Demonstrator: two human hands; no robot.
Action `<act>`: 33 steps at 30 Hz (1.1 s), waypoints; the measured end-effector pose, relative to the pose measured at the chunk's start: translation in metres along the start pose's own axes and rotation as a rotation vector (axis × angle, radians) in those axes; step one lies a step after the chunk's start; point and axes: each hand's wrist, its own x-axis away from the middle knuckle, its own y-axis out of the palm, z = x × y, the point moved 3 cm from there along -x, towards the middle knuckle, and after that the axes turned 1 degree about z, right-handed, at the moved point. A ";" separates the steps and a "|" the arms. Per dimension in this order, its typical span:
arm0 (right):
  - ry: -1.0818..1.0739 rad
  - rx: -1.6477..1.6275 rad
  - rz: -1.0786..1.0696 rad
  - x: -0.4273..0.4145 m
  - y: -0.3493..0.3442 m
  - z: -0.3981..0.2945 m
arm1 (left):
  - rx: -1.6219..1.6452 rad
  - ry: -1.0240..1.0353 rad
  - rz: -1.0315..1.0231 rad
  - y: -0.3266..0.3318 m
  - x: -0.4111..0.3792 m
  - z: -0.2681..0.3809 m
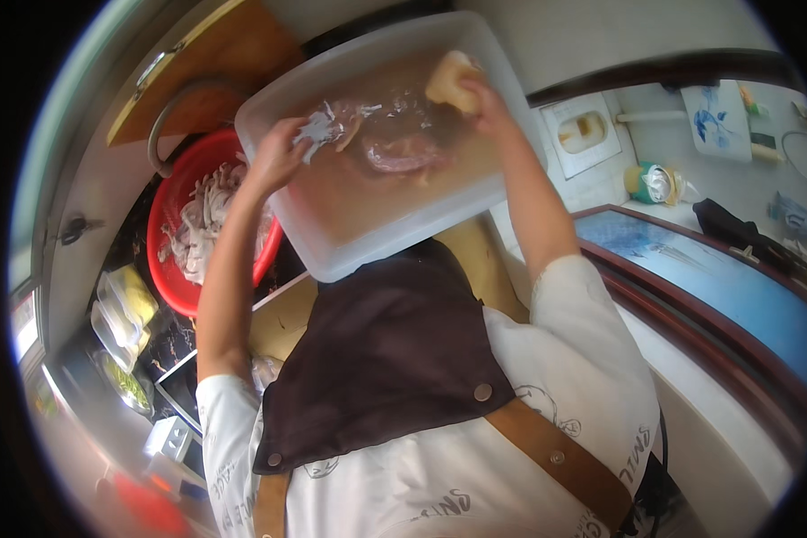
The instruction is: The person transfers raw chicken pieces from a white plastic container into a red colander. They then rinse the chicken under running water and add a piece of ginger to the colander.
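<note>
A translucent white plastic tub (403, 225) of cloudy brownish water lies before me. In the water sit a raw reddish piece of meat (403, 153) and another partly submerged piece (350, 121) farther left. My right hand (487, 107) grips a pale yellowish piece (454, 82), perhaps fatty meat or skin, above the water near the tub's far right corner. Over the tub's left side is my left hand (279, 156), its fingers curled at a bright silvery patch (319, 132). Glare hides whether that patch is wet meat, water or something held.
Left of the tub, a red plastic basin (163, 282) of pale plucked poultry pieces stands on a dark countertop (195, 333). Plastic containers (122, 313) and a dish of greens (124, 380) are nearer. A wooden cabinet door (222, 50) hangs open above the basin. A blue-topped table (706, 276) stands right.
</note>
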 end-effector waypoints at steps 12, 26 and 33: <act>-0.104 -0.646 -0.113 0.112 0.035 0.005 | -0.495 -0.098 -0.302 0.131 -0.105 -0.041; 0.244 -0.176 0.078 0.056 0.032 0.054 | -0.915 0.080 -0.529 0.146 0.023 -0.008; 0.401 0.054 0.012 0.037 0.034 0.066 | -0.343 -0.388 -0.401 0.155 0.023 -0.037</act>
